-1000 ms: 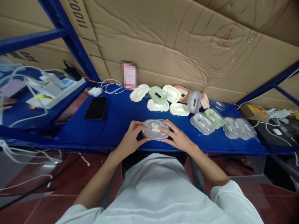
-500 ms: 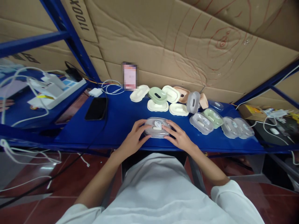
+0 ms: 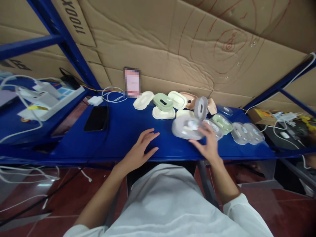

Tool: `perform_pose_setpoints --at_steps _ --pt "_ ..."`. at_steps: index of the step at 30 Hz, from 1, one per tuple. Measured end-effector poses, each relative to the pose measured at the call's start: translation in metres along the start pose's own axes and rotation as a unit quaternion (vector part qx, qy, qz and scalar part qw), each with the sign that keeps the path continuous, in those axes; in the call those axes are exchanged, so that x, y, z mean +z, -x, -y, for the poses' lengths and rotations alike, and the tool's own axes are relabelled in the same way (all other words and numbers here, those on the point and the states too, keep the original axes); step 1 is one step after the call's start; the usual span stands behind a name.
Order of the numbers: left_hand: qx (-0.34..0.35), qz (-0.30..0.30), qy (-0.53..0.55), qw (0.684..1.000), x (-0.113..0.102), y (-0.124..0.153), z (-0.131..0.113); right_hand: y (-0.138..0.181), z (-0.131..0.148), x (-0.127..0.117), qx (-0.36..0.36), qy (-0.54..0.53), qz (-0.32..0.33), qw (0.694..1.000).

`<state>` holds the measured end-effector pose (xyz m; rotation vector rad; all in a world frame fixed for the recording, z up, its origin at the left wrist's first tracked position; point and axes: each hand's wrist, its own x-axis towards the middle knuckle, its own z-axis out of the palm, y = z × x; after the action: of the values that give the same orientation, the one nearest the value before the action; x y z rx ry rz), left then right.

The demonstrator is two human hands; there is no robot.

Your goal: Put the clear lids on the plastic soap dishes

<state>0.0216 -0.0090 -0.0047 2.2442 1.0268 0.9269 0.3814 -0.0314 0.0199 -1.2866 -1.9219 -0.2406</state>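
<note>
A grey plastic soap box [image 3: 181, 128] with a see-through lid and a round white label is in my right hand [image 3: 208, 144], smeared by motion. My thumb and fingers grip its right end. My left hand [image 3: 140, 148] hovers over the blue table [image 3: 118, 131], fingers apart and nothing in them. Just beyond the held box, another grey soap box [image 3: 216, 130] and a green soap box [image 3: 223, 123] lie partly hidden by it and by each other. Cream dish parts [image 3: 163, 113] and a green dish part with a slot [image 3: 163, 101] lie behind.
Farther right are two clear grey soap boxes [image 3: 247, 133]. A grey slotted part [image 3: 201, 108] and peach parts [image 3: 189, 99] crowd the back. On the left lie a black phone [image 3: 96, 118], a white charger [image 3: 95, 100] and cables. A blurred-out phone [image 3: 132, 82] leans against the cardboard wall [image 3: 153, 42].
The grey soap box has moved right with my right hand. My left hand has let go of it and stays on the left. The view has shifted slightly.
</note>
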Motion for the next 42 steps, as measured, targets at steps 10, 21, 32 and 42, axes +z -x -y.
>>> perform_pose_setpoints --at_steps 10,21,32,42 --pt "0.013 0.028 -0.055 0.998 0.007 0.0 0.004 -0.059 -0.247 -0.144 0.469 0.257 -0.137 0.834" --pt "0.002 0.054 -0.107 0.993 0.009 -0.001 0.004 -0.109 -0.239 -0.086 0.423 0.244 0.038 0.872" --pt "0.009 0.054 -0.12 0.991 0.009 0.001 0.003 -0.11 -0.085 0.023 0.139 0.075 0.163 0.974" --pt "0.102 -0.046 -0.165 0.98 0.007 0.001 -0.004 -0.077 -0.005 0.022 0.294 -0.516 0.232 0.771"
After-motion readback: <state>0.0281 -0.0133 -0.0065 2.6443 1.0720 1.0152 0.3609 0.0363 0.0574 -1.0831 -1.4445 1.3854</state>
